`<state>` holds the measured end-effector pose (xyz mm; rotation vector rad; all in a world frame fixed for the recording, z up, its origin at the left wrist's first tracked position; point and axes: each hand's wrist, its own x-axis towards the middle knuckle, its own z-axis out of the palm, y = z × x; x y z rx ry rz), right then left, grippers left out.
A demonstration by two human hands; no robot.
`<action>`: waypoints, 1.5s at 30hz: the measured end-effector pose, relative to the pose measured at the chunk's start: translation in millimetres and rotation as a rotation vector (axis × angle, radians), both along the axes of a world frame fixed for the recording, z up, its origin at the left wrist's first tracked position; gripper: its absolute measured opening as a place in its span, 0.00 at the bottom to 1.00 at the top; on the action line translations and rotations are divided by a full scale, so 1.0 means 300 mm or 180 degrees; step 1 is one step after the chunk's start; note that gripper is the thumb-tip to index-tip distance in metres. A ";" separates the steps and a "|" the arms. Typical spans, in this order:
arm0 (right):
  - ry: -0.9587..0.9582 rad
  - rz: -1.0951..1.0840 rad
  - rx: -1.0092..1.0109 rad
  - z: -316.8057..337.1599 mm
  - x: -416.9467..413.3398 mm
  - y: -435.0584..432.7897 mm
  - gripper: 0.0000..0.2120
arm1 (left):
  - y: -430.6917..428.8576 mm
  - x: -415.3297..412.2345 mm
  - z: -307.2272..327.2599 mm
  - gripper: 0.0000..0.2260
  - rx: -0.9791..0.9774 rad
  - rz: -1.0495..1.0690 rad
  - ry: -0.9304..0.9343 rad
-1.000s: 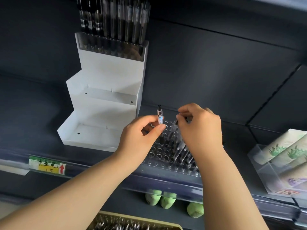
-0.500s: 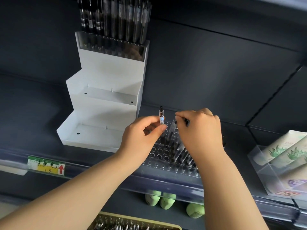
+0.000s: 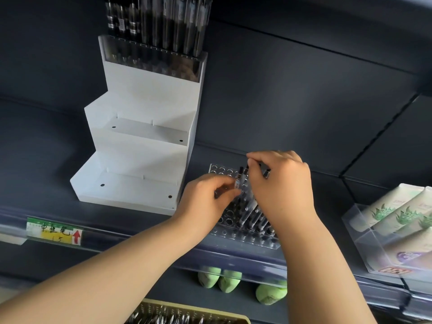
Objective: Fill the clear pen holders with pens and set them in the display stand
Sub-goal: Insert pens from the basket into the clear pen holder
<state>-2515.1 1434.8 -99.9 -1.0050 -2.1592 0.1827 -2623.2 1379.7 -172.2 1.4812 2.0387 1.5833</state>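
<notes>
Pens (image 3: 239, 181) look light, stiff and slick; pinch mid-barrel. Left grip (image 3: 205, 197) pinches one over the clear holder (image 3: 222, 170), centre frame; right grip (image 3: 282, 183) pinches another.

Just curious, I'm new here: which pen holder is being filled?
Find the white stepped display stand on the dark shelf. Right of its base lies a clear plastic holder dotted with round holes. Unlike the pen-packed holder atop the stand, it shows empty holes.

pen holder (image 3: 224, 216) right of display stand (image 3: 140, 160)
</notes>
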 end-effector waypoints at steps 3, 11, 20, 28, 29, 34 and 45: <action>0.0091 0.0010 0.0016 -0.002 0.002 -0.001 0.07 | 0.010 0.012 -0.020 0.07 -0.0129 -0.0038 0.0101; 0.0080 0.0050 0.0065 -0.014 0.006 -0.003 0.07 | 0.028 0.006 -0.027 0.04 -0.0347 -0.0063 -0.0066; 0.0062 0.0086 0.0325 -0.003 0.026 -0.003 0.06 | 0.031 -0.004 -0.035 0.04 -0.0563 -0.0246 -0.0324; 0.0038 0.0207 0.0745 -0.030 0.092 -0.116 0.06 | -0.101 -0.023 -0.035 0.08 -0.0423 -0.0212 0.0085; -0.0026 0.0282 0.0813 -0.049 0.101 -0.145 0.06 | -0.127 -0.022 -0.041 0.08 -0.0414 -0.0224 0.0126; -0.0649 0.0724 0.0725 -0.166 0.134 -0.299 0.07 | -0.266 -0.014 -0.070 0.08 -0.0571 -0.0456 0.0638; -0.1978 0.0682 -0.0930 -0.514 0.218 -0.552 0.13 | -0.599 0.044 -0.315 0.11 -0.2285 -0.0688 0.1340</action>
